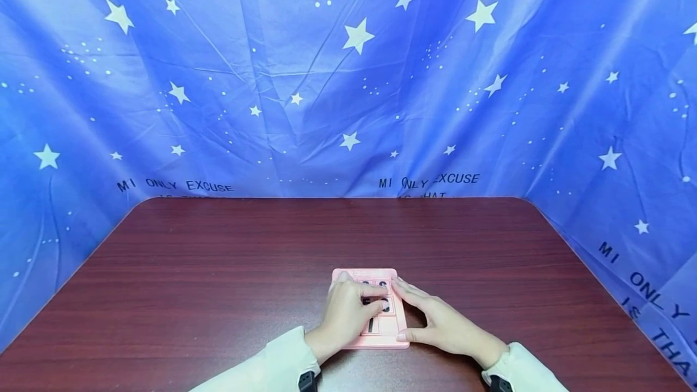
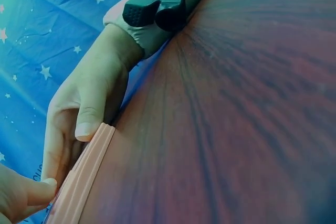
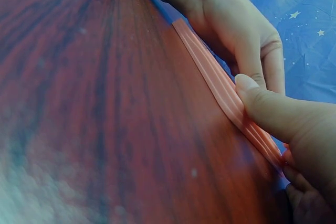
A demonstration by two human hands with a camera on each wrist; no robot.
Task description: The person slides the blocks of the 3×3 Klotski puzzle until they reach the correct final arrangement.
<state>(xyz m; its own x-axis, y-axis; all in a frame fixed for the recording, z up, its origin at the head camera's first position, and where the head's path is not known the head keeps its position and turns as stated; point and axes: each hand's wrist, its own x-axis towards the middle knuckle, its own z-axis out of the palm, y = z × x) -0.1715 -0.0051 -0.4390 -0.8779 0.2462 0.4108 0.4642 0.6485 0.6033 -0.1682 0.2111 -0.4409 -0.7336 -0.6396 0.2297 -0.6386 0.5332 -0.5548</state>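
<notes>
A pink number slide puzzle (image 1: 376, 342) lies flat on the table, with black digits on its tiles. My left hand (image 1: 344, 310) reaches across it from the left, index finger and thumb touching the tiles; part of the board is hidden beneath. At the right side my right hand (image 1: 449, 323) holds the frame, thumb at the near corner and fingers at the far part of that edge. In the left wrist view the right thumb (image 2: 90, 121) rests on the puzzle's ridged side (image 2: 86, 182). The right wrist view shows that same side (image 3: 215, 85) under the right thumb (image 3: 262, 100).
The dark red wood-grain table (image 1: 190, 271) extends around the puzzle. Blue star-printed cloth (image 1: 305, 77) hangs behind its far edge and along both sides. Dark devices (image 1: 307, 382) sit on both wrists by the pale sleeves (image 1: 272, 362).
</notes>
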